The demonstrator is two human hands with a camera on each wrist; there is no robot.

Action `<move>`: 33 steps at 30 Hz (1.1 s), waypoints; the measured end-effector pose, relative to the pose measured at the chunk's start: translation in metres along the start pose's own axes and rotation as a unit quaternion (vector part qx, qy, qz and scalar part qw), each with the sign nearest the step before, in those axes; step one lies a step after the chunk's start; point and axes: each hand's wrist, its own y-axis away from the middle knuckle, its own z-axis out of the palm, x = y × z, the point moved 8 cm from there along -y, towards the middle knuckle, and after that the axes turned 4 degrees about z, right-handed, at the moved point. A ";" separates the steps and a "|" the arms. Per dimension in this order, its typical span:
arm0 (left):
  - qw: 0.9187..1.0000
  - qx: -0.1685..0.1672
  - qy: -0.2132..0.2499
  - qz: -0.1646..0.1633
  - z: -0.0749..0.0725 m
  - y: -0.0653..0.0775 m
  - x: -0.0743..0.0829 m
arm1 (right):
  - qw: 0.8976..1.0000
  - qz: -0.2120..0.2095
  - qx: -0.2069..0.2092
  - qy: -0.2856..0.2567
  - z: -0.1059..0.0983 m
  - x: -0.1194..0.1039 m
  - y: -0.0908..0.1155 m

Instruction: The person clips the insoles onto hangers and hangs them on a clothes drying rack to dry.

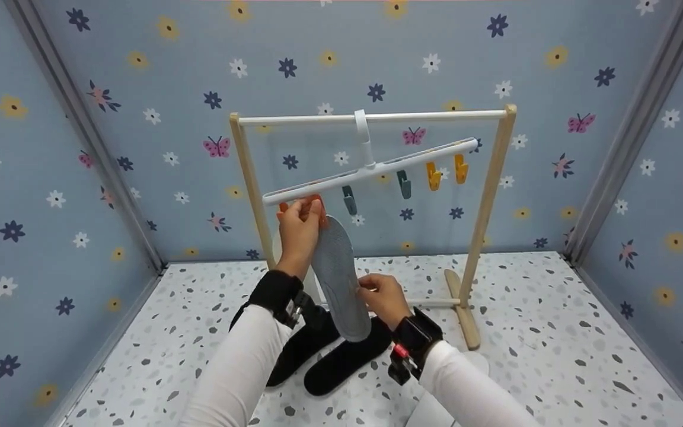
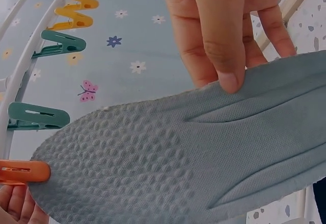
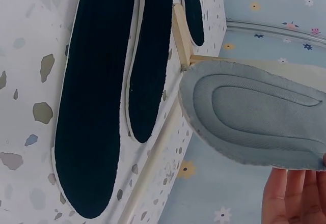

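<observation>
A grey insole (image 1: 341,279) hangs tilted below the left end of a white clip hanger (image 1: 318,188). My left hand (image 1: 299,231) pinches an orange clothespin (image 2: 25,171) at the insole's bumpy end; its fingers show partly behind that end in the left wrist view. My right hand (image 1: 386,296) holds the insole's side edge between thumb and fingers, lower down. The insole's rounded other end points downward, over black insoles (image 1: 347,365) on the speckled surface. Behind my left hand, a second orange clothespin (image 1: 283,209) is partly hidden.
Green clothespins (image 1: 349,200) and yellow clothespins (image 1: 433,176) dangle along the hanger, which tilts up to the right. It hooks over the white bar (image 1: 436,115) of a wooden-legged rack (image 1: 487,207). Flowered walls (image 1: 632,148) enclose the speckled surface (image 1: 555,332). A white object (image 1: 436,409) lies beneath my right forearm.
</observation>
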 end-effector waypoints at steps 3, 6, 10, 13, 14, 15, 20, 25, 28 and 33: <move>1.000 -0.001 -0.012 0.005 -0.001 0.001 0.001 | 1.000 0.006 0.000 -0.009 0.000 0.004 0.000; 1.000 -0.004 -0.016 0.005 0.000 0.001 0.001 | 1.000 0.007 0.005 -0.005 -0.002 0.008 -0.001; 1.000 -0.011 -0.004 -0.001 0.001 0.001 -0.001 | 1.000 0.012 0.009 -0.001 -0.004 0.014 -0.001; 1.000 -0.012 0.004 -0.005 0.002 0.001 -0.003 | 1.000 0.011 0.008 0.000 -0.004 0.018 -0.001; 1.000 -0.012 0.005 -0.006 0.002 0.002 -0.003 | 1.000 0.008 0.008 0.001 -0.004 0.019 -0.001; 1.000 -0.013 0.004 -0.008 0.003 0.002 -0.004 | 1.000 0.006 0.007 0.001 -0.004 0.020 0.000; 1.000 -0.014 -0.002 -0.014 0.004 0.003 -0.008 | 1.000 0.008 0.008 -0.001 -0.004 0.025 0.002; 1.000 -0.014 0.001 -0.008 0.004 0.005 -0.008 | 1.000 0.014 0.011 0.002 -0.005 0.027 0.004; 1.000 -0.016 0.000 -0.006 0.004 0.006 -0.007 | 1.000 0.010 0.011 0.011 -0.006 0.026 0.005; 1.000 -0.017 -0.009 -0.006 0.003 0.005 -0.009 | 1.000 0.015 0.001 0.008 -0.006 0.028 0.008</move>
